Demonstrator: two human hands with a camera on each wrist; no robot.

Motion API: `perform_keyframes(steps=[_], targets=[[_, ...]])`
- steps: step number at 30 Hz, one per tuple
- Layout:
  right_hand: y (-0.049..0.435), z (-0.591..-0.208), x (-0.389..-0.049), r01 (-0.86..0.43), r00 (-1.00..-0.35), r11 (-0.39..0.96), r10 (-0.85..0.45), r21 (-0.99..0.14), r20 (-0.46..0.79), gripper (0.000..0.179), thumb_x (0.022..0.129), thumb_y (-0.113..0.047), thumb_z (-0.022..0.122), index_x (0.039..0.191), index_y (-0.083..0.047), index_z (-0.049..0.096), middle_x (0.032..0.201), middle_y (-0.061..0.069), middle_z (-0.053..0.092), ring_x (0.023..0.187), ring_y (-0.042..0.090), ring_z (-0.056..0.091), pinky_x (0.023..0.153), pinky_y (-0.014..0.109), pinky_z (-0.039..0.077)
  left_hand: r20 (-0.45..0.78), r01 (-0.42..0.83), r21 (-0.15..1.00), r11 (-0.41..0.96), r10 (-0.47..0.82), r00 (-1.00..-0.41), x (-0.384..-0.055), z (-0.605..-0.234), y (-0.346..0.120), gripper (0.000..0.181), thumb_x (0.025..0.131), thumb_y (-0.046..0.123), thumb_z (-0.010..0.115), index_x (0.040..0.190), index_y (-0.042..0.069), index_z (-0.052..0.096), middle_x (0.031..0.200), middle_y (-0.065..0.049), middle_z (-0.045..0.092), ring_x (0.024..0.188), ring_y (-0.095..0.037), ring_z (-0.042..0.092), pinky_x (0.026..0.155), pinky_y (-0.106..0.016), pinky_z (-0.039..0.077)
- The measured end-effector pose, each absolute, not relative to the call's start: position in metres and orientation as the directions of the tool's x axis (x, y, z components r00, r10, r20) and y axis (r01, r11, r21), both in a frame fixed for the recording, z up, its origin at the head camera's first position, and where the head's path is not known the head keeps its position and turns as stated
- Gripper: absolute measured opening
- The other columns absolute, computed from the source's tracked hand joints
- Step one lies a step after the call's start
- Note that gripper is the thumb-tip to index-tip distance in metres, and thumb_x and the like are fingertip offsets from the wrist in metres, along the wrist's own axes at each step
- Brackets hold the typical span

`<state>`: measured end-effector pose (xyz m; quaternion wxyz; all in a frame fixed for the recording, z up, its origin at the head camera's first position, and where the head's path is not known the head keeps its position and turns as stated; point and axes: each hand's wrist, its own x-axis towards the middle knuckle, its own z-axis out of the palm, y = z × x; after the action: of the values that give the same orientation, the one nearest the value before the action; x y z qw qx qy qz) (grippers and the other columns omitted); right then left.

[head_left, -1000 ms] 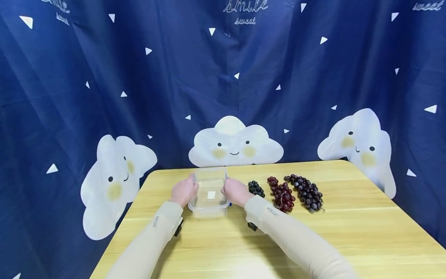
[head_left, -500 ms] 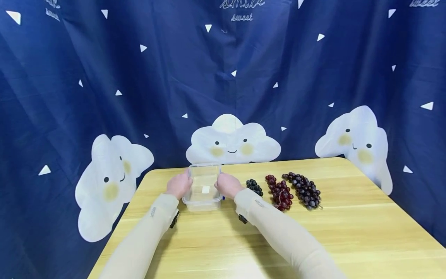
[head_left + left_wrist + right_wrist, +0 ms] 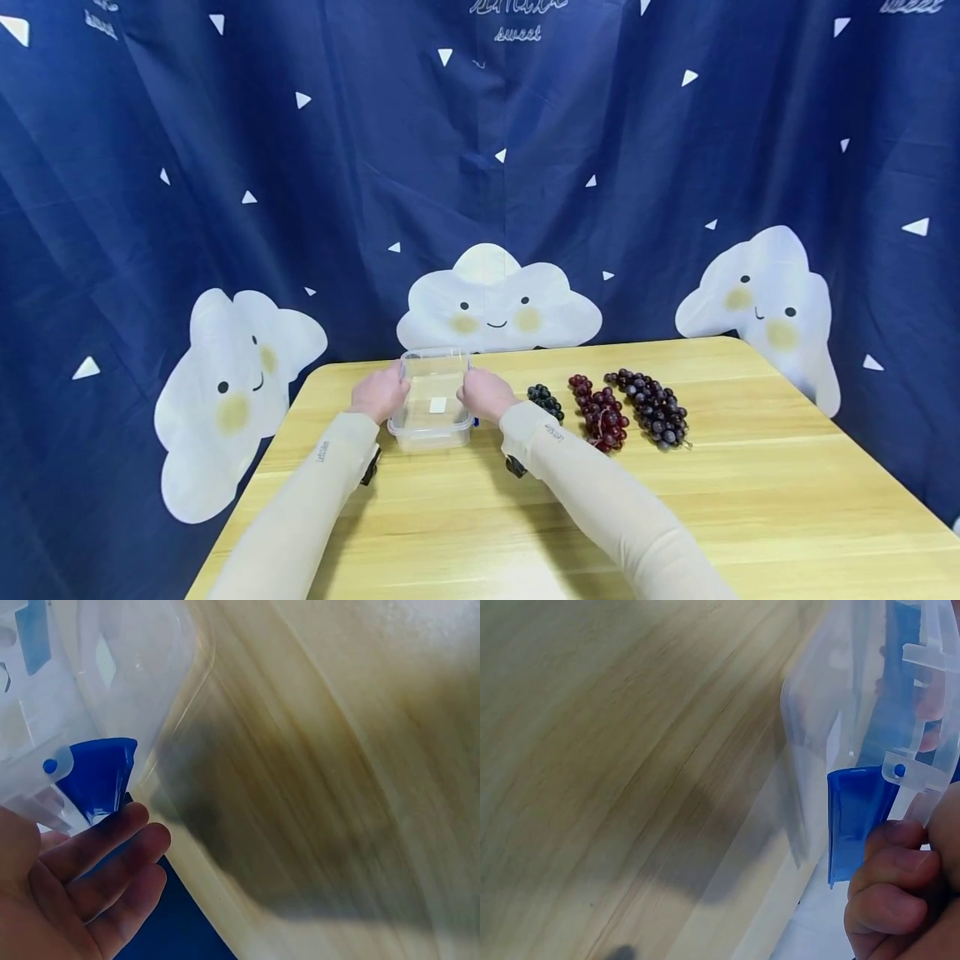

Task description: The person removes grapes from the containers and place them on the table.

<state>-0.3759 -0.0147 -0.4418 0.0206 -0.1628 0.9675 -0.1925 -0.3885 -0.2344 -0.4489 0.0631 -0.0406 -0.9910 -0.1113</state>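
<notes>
A clear plastic food container [image 3: 429,419] with a white label [image 3: 437,405] stands near the back left of the table. My left hand [image 3: 381,392] grips its left side, and my right hand [image 3: 484,394] grips the right side. Beside the left fingers [image 3: 112,840] a blue clip [image 3: 97,774] flares outward from the translucent rim. Another blue clip [image 3: 860,821] hangs loose by the curled right fingers [image 3: 889,907]. Both thumbs are largely hidden. Whether a lid lies on the container, I cannot tell.
Right of the container lie three grape bunches: a small dark green bunch [image 3: 545,402], a red bunch [image 3: 602,417] and a long dark purple bunch [image 3: 652,407]. The wooden table [image 3: 675,517] ends at a blue curtain [image 3: 450,167] printed with white clouds.
Both hands and the container have shifted slightly left and away, widening the gap to the dark green grapes. The head view has also drifted a little. The grape bunches lie as before.
</notes>
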Motion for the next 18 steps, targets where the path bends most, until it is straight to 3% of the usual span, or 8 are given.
perform_keyframes(steps=[5, 11, 16, 18], targets=[[-0.013, -0.444, -0.376, -0.312, -0.942, 0.851, -0.334, -0.424, 0.023, 0.032, 0.103, -0.021, 0.051, 0.072, -0.014, 0.056, 0.068, 0.001, 0.054, 0.056, 0.013, 0.051, 0.058, 0.029, 0.048, 0.123, 0.098, 0.206, 0.974, 0.073, -0.990, -0.388, -0.448, -0.236, 0.049, 0.100, 0.032, 0.048, 0.141, 0.005, 0.048, 0.117, -0.023, 0.068, 0.099, -0.039, 0.068, 0.078, -0.057, 0.053], [-0.005, -0.442, -0.374, -0.320, -0.941, 0.834, -0.333, -0.449, 0.052, 0.044, 0.104, -0.031, 0.046, 0.062, -0.018, 0.050, 0.060, -0.002, 0.048, 0.050, 0.012, 0.044, 0.054, 0.030, 0.044, 0.111, 0.062, 0.209, 0.976, 0.039, -0.993, -0.387, -0.445, -0.241, 0.066, 0.101, 0.046, 0.039, 0.154, 0.006, 0.036, 0.127, -0.025, 0.065, 0.106, -0.041, 0.067, 0.079, -0.056, 0.053], [0.010, -0.427, -0.367, -0.321, -0.946, 0.856, -0.312, -0.405, 0.090, 0.042, 0.104, -0.038, 0.046, 0.069, -0.016, 0.053, 0.061, -0.002, 0.050, 0.051, 0.014, 0.047, 0.052, 0.031, 0.042, 0.159, 0.084, 0.220, 0.972, 0.050, -0.986, -0.383, -0.433, -0.237, 0.065, 0.101, 0.047, 0.038, 0.154, 0.008, 0.038, 0.136, -0.023, 0.061, 0.114, -0.042, 0.064, 0.085, -0.059, 0.052], [0.018, -0.420, -0.363, -0.326, -0.945, 0.868, -0.311, -0.374, 0.102, 0.040, 0.104, -0.040, 0.046, 0.080, -0.012, 0.061, 0.070, 0.002, 0.059, 0.054, 0.016, 0.050, 0.058, 0.032, 0.046, 0.170, 0.112, 0.217, 0.970, 0.075, -0.983, -0.377, -0.426, -0.231, 0.066, 0.100, 0.047, 0.041, 0.153, 0.008, 0.040, 0.139, -0.022, 0.059, 0.122, -0.042, 0.060, 0.091, -0.059, 0.050]])
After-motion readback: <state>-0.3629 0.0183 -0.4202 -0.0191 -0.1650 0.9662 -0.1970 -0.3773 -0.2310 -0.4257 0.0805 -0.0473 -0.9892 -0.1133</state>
